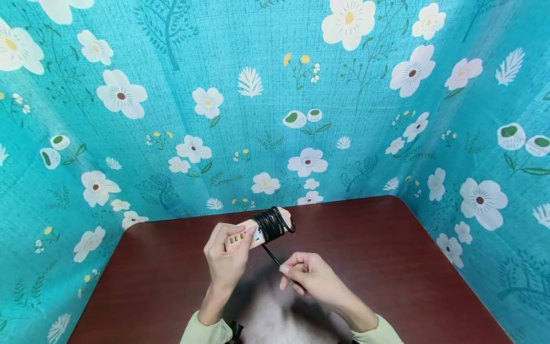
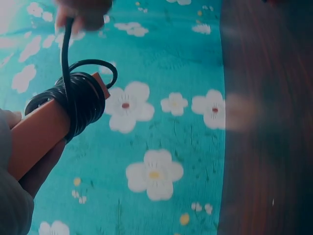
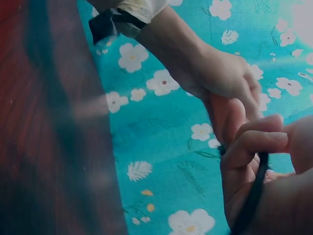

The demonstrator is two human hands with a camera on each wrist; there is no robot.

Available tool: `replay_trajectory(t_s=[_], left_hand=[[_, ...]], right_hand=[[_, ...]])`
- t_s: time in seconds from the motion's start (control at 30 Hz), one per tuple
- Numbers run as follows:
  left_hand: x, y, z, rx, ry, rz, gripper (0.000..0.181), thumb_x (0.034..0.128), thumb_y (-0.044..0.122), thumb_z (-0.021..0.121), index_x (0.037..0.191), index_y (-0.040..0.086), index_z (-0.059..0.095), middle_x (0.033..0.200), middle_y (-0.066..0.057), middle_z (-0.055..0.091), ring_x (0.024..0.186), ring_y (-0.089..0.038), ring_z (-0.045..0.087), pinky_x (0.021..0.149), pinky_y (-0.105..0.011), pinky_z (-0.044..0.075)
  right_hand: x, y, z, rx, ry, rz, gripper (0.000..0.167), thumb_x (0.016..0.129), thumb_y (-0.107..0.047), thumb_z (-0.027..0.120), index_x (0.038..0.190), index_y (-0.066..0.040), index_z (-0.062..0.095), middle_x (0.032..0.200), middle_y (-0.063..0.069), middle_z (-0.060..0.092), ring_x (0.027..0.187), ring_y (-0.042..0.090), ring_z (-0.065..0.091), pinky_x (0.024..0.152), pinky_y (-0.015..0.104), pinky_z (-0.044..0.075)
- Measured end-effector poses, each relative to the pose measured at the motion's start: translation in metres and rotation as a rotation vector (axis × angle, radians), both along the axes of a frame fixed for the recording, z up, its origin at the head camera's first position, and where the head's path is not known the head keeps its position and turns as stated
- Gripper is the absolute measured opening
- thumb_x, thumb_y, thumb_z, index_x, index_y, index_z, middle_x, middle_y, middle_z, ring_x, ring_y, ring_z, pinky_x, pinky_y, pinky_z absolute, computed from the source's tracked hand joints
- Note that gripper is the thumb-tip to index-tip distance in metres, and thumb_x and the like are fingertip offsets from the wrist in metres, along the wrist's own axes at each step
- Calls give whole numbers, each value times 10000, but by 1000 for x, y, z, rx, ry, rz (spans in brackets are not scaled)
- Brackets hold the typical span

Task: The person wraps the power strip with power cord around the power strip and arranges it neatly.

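Observation:
My left hand (image 1: 225,263) grips one end of a pale pink power strip (image 1: 234,240) with a row of USB-like ports, held above the table. Black cord (image 1: 269,224) is wound in several turns around the strip's other end, and one loop sticks out past that end. A straight stretch of cord runs down to my right hand (image 1: 317,278), which pinches it between thumb and fingers. In the left wrist view the strip (image 2: 40,139) looks orange, and the right hand (image 2: 88,13) is blurred at the top. The right wrist view shows cord (image 3: 255,191) passing through the right hand's fingers.
A dark red-brown table (image 1: 163,267) with rounded far corners lies beneath both hands. Teal cloth (image 1: 266,114) with white flowers hangs behind it and along the sides. A pale glare (image 1: 270,315) shows on the near part of the tabletop.

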State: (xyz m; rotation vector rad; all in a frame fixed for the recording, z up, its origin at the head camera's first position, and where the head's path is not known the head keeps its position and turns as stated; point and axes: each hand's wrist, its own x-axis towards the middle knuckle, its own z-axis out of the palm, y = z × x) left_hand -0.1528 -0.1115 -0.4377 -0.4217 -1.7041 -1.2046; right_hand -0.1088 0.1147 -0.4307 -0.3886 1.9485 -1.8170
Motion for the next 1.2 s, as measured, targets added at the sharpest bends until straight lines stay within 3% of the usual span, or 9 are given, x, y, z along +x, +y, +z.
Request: replay_trajectory(t_s=[0.17,0.37,0.53,0.8,1.03,1.2], left_hand=[[-3,-10,-1,20,-34,71,276,707,-23,932,920,43,768,875,-109,727,714,-186,628,558,-147,457],[-1,-14,-1,-1,-39,69,290,701,-16,939,930,42,770,887,-108,732,714,-186,627,557,-144,476],[-2,-15,-2,-10,-27,49,287,706,-22,932,929,45,765,879,-106,722,720,-192,633,564,-158,465],[-1,-14,-1,-35,-24,50,288,702,-18,931,923,47,758,876,-102,716,711,-185,632,549,-160,472],[-3,-12,-1,-65,-3,50,286,705,-11,927,921,50,750,875,-98,710,742,-208,654,565,-188,475],[1,-8,-2,-180,-46,63,264,730,39,929,917,82,747,872,-72,686,761,-178,665,605,-215,527]], right_hand=[[3,11,6,58,14,17,293,1039,-317,659,1039,-24,661,788,46,761,443,67,319,422,206,246],[6,10,12,104,33,25,272,1027,-321,680,1036,-49,672,776,46,750,459,74,304,429,209,229],[11,12,23,249,217,26,162,1016,-280,693,1020,-118,698,743,-3,731,531,25,435,482,206,317],[14,32,46,386,446,14,85,1033,-299,676,973,-245,699,667,-124,540,545,-20,395,505,200,357],[18,27,52,447,593,-77,92,1019,-229,698,979,-308,720,665,-169,472,564,-39,386,527,189,384],[18,19,51,467,864,-189,126,987,-151,730,1007,-272,761,734,-173,580,615,-60,424,562,144,413]])
